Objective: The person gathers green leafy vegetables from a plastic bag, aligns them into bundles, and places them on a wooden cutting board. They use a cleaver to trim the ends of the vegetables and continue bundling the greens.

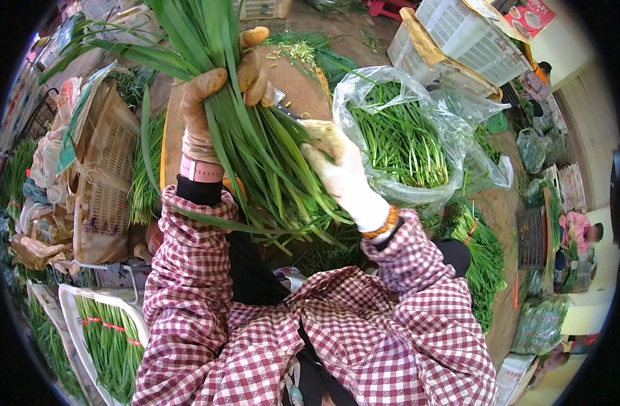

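My left hand point(199, 104), in a soiled tan glove, grips a large bunch of flat green leaves point(254, 147), which look like garlic chives. The leaf ends fan out below the grip and hang over my lap. My right hand point(335, 162), in a pale glove, is beside the lower right of the bunch. It holds a knife point(288, 112) by its dark handle; most of the blade is hidden by the leaves and the left fingers. Behind the bunch lies a brown board point(305, 83) with pale cut stem pieces point(299, 52) near its far edge.
An open clear plastic bag point(454, 119) of green stalks stands to the right. Tied green bunches point(477, 269) lie nearer me. White crates point(462, 40) are stacked at the far right. A plastic crate point(104, 188) and a white container point(66, 314) of banded bundles stand left. People sit far right.
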